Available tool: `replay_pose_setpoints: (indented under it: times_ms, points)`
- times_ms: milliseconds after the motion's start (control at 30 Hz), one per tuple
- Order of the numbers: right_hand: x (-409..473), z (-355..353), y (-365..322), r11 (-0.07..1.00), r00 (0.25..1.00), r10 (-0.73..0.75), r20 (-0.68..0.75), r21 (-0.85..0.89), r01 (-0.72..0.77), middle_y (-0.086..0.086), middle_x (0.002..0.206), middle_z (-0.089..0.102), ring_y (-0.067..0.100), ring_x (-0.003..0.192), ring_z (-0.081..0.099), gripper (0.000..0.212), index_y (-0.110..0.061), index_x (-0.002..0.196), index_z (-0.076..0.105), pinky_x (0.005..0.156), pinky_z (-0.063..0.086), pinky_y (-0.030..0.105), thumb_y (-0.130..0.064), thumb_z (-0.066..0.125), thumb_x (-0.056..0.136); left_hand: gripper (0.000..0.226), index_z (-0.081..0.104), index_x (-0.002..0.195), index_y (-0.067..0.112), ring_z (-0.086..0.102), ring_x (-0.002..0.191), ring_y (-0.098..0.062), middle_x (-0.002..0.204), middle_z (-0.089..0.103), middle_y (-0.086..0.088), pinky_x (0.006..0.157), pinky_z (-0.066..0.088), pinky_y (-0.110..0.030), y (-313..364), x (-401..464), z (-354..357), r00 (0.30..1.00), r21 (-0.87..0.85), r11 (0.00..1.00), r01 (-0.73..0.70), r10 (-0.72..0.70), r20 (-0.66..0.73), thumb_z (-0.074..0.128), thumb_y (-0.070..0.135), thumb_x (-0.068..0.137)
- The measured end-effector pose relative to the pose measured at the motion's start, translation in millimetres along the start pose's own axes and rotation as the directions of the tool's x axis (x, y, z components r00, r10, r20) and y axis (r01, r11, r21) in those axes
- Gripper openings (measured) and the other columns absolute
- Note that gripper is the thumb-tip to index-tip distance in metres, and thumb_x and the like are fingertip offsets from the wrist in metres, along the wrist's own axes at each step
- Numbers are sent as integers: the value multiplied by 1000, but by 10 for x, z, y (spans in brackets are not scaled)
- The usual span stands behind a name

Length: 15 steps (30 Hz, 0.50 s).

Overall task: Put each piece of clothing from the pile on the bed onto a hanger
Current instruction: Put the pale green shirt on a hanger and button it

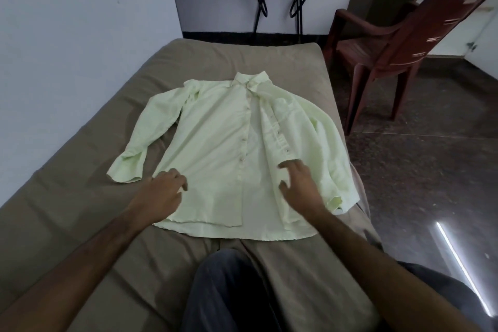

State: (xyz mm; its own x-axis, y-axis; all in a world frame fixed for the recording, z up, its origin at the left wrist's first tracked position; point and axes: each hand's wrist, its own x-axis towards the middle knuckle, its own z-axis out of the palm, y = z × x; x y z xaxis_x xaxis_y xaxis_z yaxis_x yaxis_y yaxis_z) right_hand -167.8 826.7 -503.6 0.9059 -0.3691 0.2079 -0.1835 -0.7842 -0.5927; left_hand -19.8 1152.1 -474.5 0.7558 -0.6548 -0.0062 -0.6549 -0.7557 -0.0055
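Head view: a pale green shirt point(223, 148) lies spread flat, collar toward the far end, in the middle of the bed point(80, 210).
The left hand point(161, 191) rests on the shirt's lower left front, its grip loosely curled and holding nothing; the right hand point(299, 186) hovers over the folded-back right front panel, fingers apart. A brown chair point(390, 43) stands beside the bed's far right corner.

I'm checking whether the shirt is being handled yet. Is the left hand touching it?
Touching. The head view shows the left hand resting on the pale green shirt, with curled fingers on its lower left edge.
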Motion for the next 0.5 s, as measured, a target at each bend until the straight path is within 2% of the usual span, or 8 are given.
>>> replay_pose_setpoints:
  times_ms: [67,167,267,333,400,433,500]
  points:
    - [6,-204,247,984,982,177,-65,18,-176,9,137,46,28,123,45,51,-9,135,50,101,38,31,-8,65,86,15,59,110,30,55,110,-14,117,53,8,96,41,-42,417,226,-16,995,-212,975,-63,78,65,57,28,95]
    - [-81,-296,497,947,954,283,99,-188,-261,13,139,46,34,126,45,63,-7,142,41,106,38,42,-30,67,90,29,54,127,26,53,120,-16,127,52,3,103,41,-42,1047,511,76,973,-412,900,-141,202,107,55,31,99]
    - [-112,-267,517,901,906,364,216,-329,-284,4,126,57,27,121,52,63,-16,134,46,104,36,42,-56,64,87,56,35,148,21,47,131,-22,151,37,-2,108,40,-40,1529,695,234,926,-415,890,-188,302,227,57,35,98]
    - [-51,-268,486,906,889,388,245,-281,-318,-4,109,62,23,111,58,51,-21,122,51,101,36,40,-54,64,87,72,21,155,21,44,135,-25,159,26,-2,109,40,-41,1673,752,342,897,-363,908,-208,325,300,59,40,96]
    - [22,-304,492,909,870,406,280,-23,-417,-7,105,62,22,108,61,32,-20,113,58,99,41,40,-40,67,89,80,14,157,22,40,138,-25,161,23,-2,111,38,-40,1693,760,427,890,-352,916,-191,313,331,61,41,95]
    - [51,-370,511,849,860,418,292,210,-484,-4,106,66,25,107,64,27,-16,112,63,97,47,40,-30,69,90,81,13,157,22,38,139,-25,162,22,-2,112,36,-38,1686,767,452,891,-354,916,-190,311,329,61,41,95]
    - [76,-587,600,550,830,480,282,640,-536,9,105,74,33,104,70,21,-7,110,69,90,56,42,-14,69,90,77,18,157,23,34,142,-24,162,20,-2,115,32,-35,1658,787,470,883,-346,914,-213,332,333,60,41,96]
